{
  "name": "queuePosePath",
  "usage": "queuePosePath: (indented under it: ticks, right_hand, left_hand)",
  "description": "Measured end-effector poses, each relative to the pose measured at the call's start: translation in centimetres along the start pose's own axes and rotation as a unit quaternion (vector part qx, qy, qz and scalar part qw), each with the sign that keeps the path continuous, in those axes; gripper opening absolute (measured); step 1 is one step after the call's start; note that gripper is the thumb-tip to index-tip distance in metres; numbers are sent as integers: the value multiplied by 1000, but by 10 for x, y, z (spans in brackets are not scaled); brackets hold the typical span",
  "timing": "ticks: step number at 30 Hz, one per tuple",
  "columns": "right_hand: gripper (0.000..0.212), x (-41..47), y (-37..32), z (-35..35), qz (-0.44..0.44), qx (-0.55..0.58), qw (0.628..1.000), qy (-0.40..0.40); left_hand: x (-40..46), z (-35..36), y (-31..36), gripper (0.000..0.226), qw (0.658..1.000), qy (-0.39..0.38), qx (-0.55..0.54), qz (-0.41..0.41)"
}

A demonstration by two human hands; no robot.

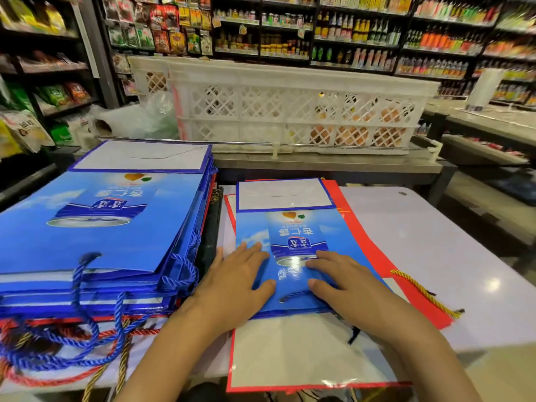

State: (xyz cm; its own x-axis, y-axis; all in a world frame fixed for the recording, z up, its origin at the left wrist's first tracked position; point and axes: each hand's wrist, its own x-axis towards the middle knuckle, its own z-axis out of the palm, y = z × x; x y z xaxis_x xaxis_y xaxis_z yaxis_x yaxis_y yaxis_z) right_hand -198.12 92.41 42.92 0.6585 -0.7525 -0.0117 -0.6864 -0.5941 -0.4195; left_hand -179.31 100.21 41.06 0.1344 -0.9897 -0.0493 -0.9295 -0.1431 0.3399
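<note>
Fingers [251, 250] flat, gripping nothing, presses the near end of the blue bag [291, 227], long axis pointing straight away, left hand [235, 282] and right hand [348, 285] equally close.

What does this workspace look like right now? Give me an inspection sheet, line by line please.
Surface: pale glossy table.
Job's things: flat blue bag lies on a red bag; stack of blue bags at left.
Clutter: clear plastic bags beside the crates.
Hands: left hand and right hand press flat on the blue bag, fingers straight.
Cables: nothing seen; only rope handles.
Surroundings: white lattice crates, stocked shop shelves.
</note>
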Motion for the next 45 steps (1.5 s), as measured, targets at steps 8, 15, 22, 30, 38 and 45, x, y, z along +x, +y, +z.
queuePosePath:
  ticks: [8,15,22,30,38,45]
  right_hand:
    - [35,20,4,-6,-27,-8,1000,8]
    - [16,-3,23,-17,-76,43,996,7]
    - [8,-4,18,-7,-115,25,992,45]
    - [15,-6,9,-4,-112,86,982,124]
    - [9,-11,-3,-2,-95,156,974,132]
    - [13,-17,2,-1,-84,148,976,139]
  left_hand:
    - [16,-5,3,52,1000,21,22,-3]
    - [16,11,-5,50,994,102,-32,17]
    - [11,12,-1,61,971,179,-94,125]
    - [3,13,9,43,962,167,-96,195]
    - [4,11,6,26,928,303,-140,162]
    - [4,14,5,43,936,288,-194,62]
